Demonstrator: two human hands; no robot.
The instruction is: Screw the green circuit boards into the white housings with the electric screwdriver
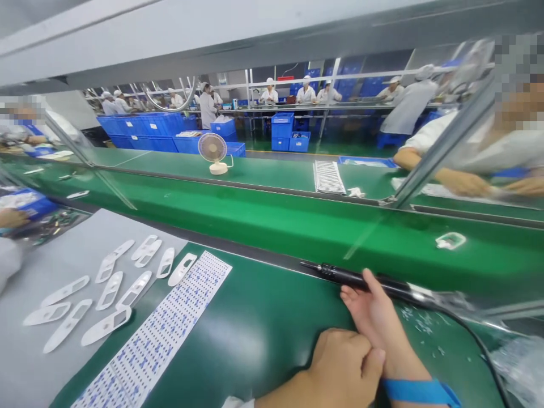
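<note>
1. Right hand (372,314): palm turned up and to the side, fingers loosely bent, thumb raised across the black corded screwdriver (346,276); cannot tell whether the fingers are closed around it
2. Screwdriver position: at the near edge of the conveyor belt (238,221), lying roughly level in view, metal tip pointing left; its cable (467,328) drops away to the lower right
3. Left hand (340,362): back uppermost, fingers curled in, thumb alongside; it overlaps the right wrist in view, contact uncertain; any contents hidden
4. Blue band (416,391) around the right forearm near the wrist
5. Left of both hands, on the green work surface (255,340): long white printed sheet (157,334), blue marks and dark dots in rows, laid diagonally
6. Further left: about a dozen white slotted parts (96,334), mostly scattered on a grey mat (106,224); the rightmost lies at the sheet's edge
7. Right of the hands: small pale bits (425,323) strewn on the surface, clear plastic material (522,368) beyond
8. On the belt, right side: one white looped piece (450,245)
9. Across the belt: small fan (212,148); at right, a co-worker's hand (463,181) over the far bench
</note>
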